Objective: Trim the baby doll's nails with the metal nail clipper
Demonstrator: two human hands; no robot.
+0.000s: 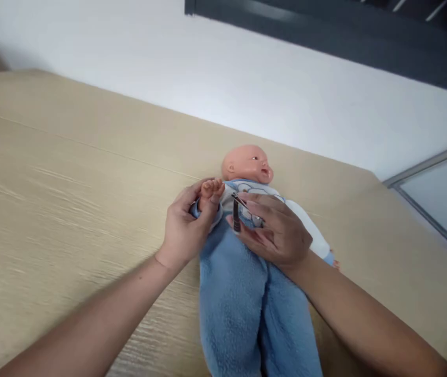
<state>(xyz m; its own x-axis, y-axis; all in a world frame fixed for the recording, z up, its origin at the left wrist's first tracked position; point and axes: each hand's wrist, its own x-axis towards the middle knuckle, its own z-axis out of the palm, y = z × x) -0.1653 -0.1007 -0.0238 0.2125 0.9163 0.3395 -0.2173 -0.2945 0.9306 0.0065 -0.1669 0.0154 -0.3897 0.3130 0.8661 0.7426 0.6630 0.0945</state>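
A baby doll (231, 293) in blue fleece trousers and a white top lies on its back, its head turned to the right. My left hand (188, 222) is closed around the doll's arm at the wrist, with the doll's small hand (211, 189) showing above my thumb. Between the thumb and fingers of my right hand (282, 228) is a nail clipper (236, 213), its lever swung away from the body. The clipper's tip is just right of the doll's hand, apart from it, over the doll's chest.
Under the doll is a light wooden table (70, 209) with a thin seam across it. A white wall (129, 57) rises behind the far edge. A dark frame (305, 36) is at the top right, and a grey-framed panel (443, 183) stands at the right.
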